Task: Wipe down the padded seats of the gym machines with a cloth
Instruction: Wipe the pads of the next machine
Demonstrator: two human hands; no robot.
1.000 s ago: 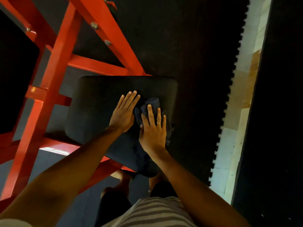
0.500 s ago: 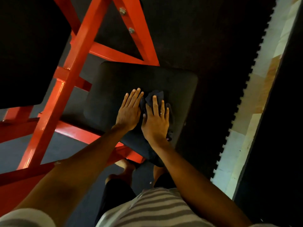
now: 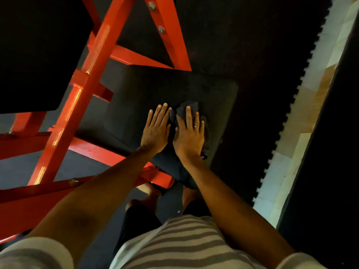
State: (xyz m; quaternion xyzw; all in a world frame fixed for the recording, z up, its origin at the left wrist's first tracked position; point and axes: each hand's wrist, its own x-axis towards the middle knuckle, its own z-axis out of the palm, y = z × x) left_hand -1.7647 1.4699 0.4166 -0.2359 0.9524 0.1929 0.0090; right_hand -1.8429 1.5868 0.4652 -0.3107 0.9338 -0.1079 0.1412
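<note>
Change: over the last second both hands have stayed side by side on the same near-right patch of the seat. Only the view has swung, bringing more of a large pad into the upper left.
Meaning for the task: the cloth seems to be pressed in place or only rubbing a small spot. The far and left parts of the seat probably still need a pass.
Dark pad: far left and raised, flat, matte black, with a rounded corner.
Red frame: square steel tubing painted glossy orange-red, with angled bars crossing. Two bolts show on the upper bar.
Padded seat: centre of view, a thick black cushion with rounded corners and a smooth, dull, vinyl-like skin.
Left hand: flat on the seat, fingers straight and close together, holding nothing, just beside the cloth.
Cloth: small, dark and soft, bunched into folds. It lies on the seat's near-right area, mostly under the right palm.
Right hand: pressing down on the cloth, fingers straight and slightly spread. One finger wears a ring.
Rubber floor mat: black, finely textured, with a toothed interlocking edge.
Pale floor strip: far right, smooth, light-coloured blocks.
</note>
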